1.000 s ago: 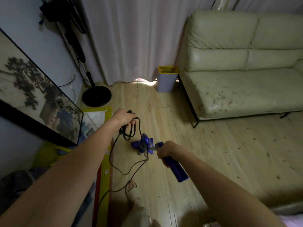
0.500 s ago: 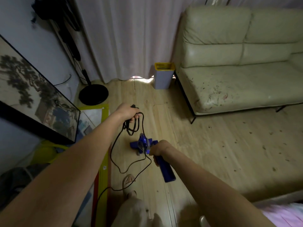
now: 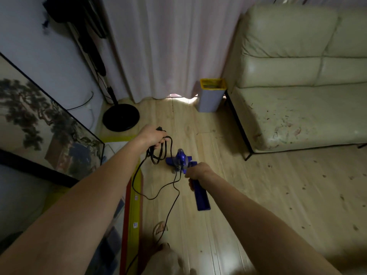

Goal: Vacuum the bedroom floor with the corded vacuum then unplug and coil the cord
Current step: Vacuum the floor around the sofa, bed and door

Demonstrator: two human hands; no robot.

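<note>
The person is standing over the wooden floor (image 3: pixel 258 195), the right hand (image 3: pixel 198 171) wrapping its grip around the handle of the blue vacuum (image 3: pixel 183 161), which is hanging low in front of them, near the fan base (image 3: pixel 121 117). The left hand (image 3: pixel 152 135) is clenching a few gathered loops of the black cord (image 3: pixel 158 153), the fingers curling tight around the bundle.

What is worrying me is the loose part of that cord. It is drooping from the loops, swinging under the vacuum and trailing back along the floor right beside the sandalled foot (image 3: pixel 159 228). A step in that direction could be catching it and yanking the loops out of the left hand, or tripping the person. I cannot tell where the far end is running, so whether it is unplugged is unclear; pulling on a plugged cord would be straining it. The loops look uneven too, and could be tangling. Specks are dotting the floor near the sofa (image 3: pixel 297 96), so the vacuuming may be getting left unfinished.
</note>
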